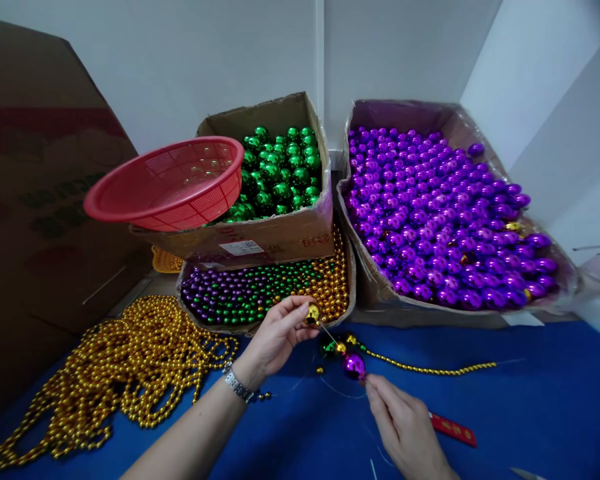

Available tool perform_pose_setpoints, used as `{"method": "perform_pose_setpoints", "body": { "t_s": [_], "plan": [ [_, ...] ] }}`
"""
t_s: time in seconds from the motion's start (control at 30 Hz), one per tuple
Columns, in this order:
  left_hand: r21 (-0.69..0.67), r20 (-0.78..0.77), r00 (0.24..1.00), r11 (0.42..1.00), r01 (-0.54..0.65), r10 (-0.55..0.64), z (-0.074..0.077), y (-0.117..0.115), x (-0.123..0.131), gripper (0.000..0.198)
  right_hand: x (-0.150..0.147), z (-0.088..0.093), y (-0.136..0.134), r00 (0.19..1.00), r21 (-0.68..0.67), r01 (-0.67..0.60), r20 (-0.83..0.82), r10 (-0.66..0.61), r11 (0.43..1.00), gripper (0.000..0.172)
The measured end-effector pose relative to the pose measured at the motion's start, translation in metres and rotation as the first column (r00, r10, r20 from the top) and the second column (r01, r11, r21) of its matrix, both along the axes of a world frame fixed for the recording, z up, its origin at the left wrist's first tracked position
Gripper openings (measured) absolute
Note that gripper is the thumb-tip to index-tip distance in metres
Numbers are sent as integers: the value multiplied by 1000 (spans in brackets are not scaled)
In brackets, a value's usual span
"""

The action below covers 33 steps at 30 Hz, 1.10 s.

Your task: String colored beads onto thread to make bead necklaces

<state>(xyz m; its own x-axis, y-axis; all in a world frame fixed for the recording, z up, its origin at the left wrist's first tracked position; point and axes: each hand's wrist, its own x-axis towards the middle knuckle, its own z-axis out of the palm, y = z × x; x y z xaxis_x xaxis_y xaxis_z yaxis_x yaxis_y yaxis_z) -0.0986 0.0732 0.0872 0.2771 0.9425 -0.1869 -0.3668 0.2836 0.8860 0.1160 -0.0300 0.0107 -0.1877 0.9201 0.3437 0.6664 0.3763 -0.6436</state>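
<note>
My left hand (pixel 280 330), wearing a metal watch, pinches a shiny gold ball (pixel 312 314) between thumb and fingers. A thin, straight needle or wire (pixel 327 331) runs from that ball to a small gold bead (pixel 341 347) and a larger purple ball (pixel 354 366). Closed at the lower end of the purple ball are the fingertips of my right hand (pixel 405 423); whether they also grip the thread is hidden. Just behind lie a green ball (pixel 329 345), another gold ball (pixel 351 340) and a string of small gold beads (pixel 425 369) stretching right.
Long gold bead strands (pixel 145 360) are heaped at left on the blue table (pixel 300 433). Behind stand a box of green balls (pixel 280 233), a red basket (pixel 165 193), a tray of mixed beads (pixel 260 287) and a purple-ball box (pixel 375 270). A red strip (pixel 455 430) lies right.
</note>
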Motion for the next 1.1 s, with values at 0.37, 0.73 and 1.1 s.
{"method": "perform_pose_setpoints", "body": {
  "t_s": [0.37, 0.73, 1.1],
  "plan": [
    [49, -31, 999, 999, -14, 16, 1, -5, 1, 21, 1, -3, 1, 1000, 39, -11, 15, 11, 999, 22],
    [100, -24, 998, 993, 57, -55, -7, -29, 12, 27, -3, 1, 2, 999, -113, 11, -45, -16, 993, 23],
    [153, -25, 1000, 988, 22, -18, -12, -37, 17, 34, 0, -2, 3, 989, -182, -27, -147, 0, 983, 27]
  ]
}}
